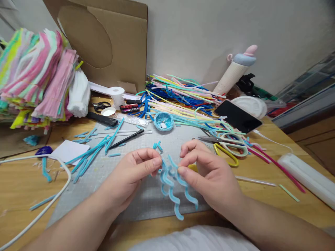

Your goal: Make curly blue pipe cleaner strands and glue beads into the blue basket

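My left hand (138, 170) pinches the upper ends of several light-blue pipe cleaners (171, 191) twisted into wavy spirals, which hang down over the mat. Between the thumb and index finger of my right hand (209, 174) is one more curly blue pipe cleaner (187, 188), its lower end dangling free. Short blue ends stick up beyond my left fingertips. Farther back on the grey cutting mat (141, 205) lies a round, fuzzy blue cup shape (163, 121) with a small white piece inside. Straight blue pipe cleaners (91, 155) are scattered left of my left hand.
Bundled pipe cleaners (36, 69) pile up at the left, before a cardboard sheet (125, 45). Loose coloured ones (180, 94) lie at the back. White-handled scissors (232, 143), a phone (238, 116) and a power strip (309, 177) are at right. A white cable (66, 174) loops at left.
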Tool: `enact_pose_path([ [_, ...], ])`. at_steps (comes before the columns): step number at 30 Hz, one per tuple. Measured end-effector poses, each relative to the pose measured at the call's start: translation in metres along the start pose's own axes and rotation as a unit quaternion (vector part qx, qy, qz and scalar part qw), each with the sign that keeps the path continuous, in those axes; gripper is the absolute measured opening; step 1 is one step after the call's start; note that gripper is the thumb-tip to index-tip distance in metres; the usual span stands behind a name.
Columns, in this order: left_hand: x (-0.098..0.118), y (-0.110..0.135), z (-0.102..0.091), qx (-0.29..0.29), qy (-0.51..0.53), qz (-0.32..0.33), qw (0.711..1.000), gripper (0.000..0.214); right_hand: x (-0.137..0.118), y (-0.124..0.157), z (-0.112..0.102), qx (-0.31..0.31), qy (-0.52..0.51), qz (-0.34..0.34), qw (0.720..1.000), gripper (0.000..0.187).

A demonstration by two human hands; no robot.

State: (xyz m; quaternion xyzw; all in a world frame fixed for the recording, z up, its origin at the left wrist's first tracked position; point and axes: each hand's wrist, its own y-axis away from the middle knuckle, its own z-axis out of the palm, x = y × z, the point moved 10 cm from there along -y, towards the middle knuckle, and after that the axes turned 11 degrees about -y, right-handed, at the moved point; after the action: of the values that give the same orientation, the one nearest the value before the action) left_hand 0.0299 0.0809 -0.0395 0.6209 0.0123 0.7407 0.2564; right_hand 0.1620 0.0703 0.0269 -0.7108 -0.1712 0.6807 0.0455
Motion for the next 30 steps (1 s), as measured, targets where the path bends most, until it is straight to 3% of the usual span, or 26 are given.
enact_pose_path([
  [3, 0.0, -0.001, 0.0, -0.005, 0.004, 0.001, 1.0, 0.023, 0.009, -0.002, 0.0, 0.001, -0.039, 0.041, 0.998, 0.009],
  [6, 0.002, -0.001, 0.0, -0.006, 0.012, 0.004, 1.0, 0.022, 0.009, -0.002, 0.001, -0.006, -0.04, 0.041, 0.998, 0.008],
  [16, 0.005, -0.001, -0.003, 0.012, -0.004, 0.018, 1.0, 0.02, -0.031, 0.001, 0.004, -0.015, 0.135, -0.112, 0.984, 0.012],
  [21, 0.008, 0.0, -0.007, 0.028, -0.028, 0.025, 0.999, 0.021, -0.037, 0.001, 0.006, -0.029, 0.186, -0.125, 0.974, 0.014],
  [23, 0.009, 0.0, -0.007, 0.033, -0.03, 0.025, 0.999, 0.022, -0.025, 0.0, 0.002, -0.027, 0.144, -0.067, 0.987, 0.011],
  [26, 0.01, 0.0, -0.007, 0.036, -0.026, 0.022, 0.999, 0.024, 0.013, 0.0, -0.001, -0.024, -0.017, 0.108, 0.994, 0.006],
  [30, 0.01, 0.0, -0.006, 0.034, -0.019, 0.016, 0.999, 0.025, 0.042, 0.009, 0.009, -0.017, -0.241, 0.267, 0.933, 0.017],
])
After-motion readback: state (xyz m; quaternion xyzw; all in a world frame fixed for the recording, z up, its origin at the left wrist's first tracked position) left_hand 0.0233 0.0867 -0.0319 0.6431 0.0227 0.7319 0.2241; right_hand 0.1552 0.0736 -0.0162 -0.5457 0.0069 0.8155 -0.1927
